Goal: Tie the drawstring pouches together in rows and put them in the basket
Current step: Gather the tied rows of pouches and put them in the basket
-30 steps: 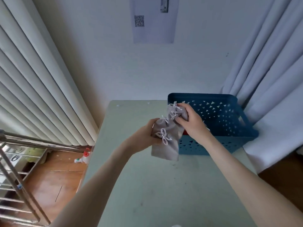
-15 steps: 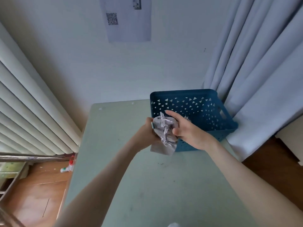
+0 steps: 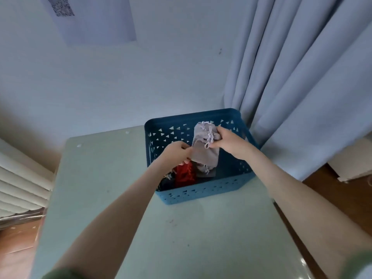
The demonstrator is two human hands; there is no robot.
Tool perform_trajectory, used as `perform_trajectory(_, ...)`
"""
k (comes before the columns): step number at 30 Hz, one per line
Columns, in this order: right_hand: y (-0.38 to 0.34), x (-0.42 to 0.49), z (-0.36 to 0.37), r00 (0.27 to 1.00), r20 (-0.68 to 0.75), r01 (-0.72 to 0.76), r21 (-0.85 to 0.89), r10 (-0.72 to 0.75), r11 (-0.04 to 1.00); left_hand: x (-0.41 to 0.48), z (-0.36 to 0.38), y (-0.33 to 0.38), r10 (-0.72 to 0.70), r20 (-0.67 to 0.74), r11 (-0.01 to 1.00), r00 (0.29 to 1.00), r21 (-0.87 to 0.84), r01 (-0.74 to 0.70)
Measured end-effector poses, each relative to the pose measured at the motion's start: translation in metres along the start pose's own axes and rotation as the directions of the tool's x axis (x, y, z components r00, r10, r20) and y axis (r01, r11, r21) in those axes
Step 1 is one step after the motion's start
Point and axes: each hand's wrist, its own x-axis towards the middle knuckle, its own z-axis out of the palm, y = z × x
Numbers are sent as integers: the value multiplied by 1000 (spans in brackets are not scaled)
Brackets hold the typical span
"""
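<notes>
A bundle of grey drawstring pouches [image 3: 204,152] tied together hangs over the inside of the blue basket [image 3: 201,195]. My right hand [image 3: 227,140] grips the bundle at its knotted white strings on the right. At the bundle's left edge, my left hand [image 3: 177,153] pinches the grey fabric. Lower in the basket lie red pouches [image 3: 184,175], a dark pouch [image 3: 166,183] at the left and more grey pouches [image 3: 205,171].
The basket stands at the far right of a pale green table [image 3: 141,228], close to a grey curtain [image 3: 302,87]. A white wall with a paper sheet [image 3: 94,19] is behind. White slats [image 3: 20,184] and wooden floor lie to the left.
Both hands have carried the grey pouch bundle from in front of the basket to above its inside. The camera has turned right and down toward the basket.
</notes>
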Motion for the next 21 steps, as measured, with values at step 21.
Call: perform_trajectory(21,113,91,18,673,262,-126,-881,691,456,104,47,-66,-389,480,917,786,281,283)
